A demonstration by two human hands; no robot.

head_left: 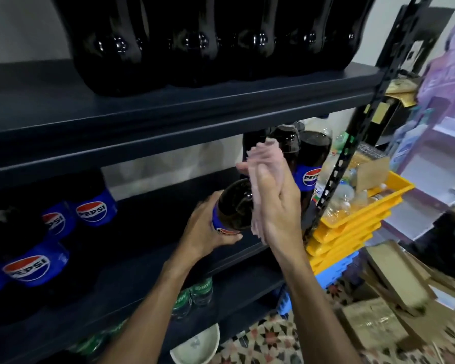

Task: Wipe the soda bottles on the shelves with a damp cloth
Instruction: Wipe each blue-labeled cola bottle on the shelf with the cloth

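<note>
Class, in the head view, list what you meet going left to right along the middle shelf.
From the left: lying Pepsi bottles → left hand → held bottle → right hand → standing Pepsi bottle → black upright → yellow trays.

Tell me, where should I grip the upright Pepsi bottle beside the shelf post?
Grip the Pepsi bottle probably around its blue label, from the open front: it stands upright, its top sits under the upper shelf, another bottle crowds its left, the post its right.
</note>
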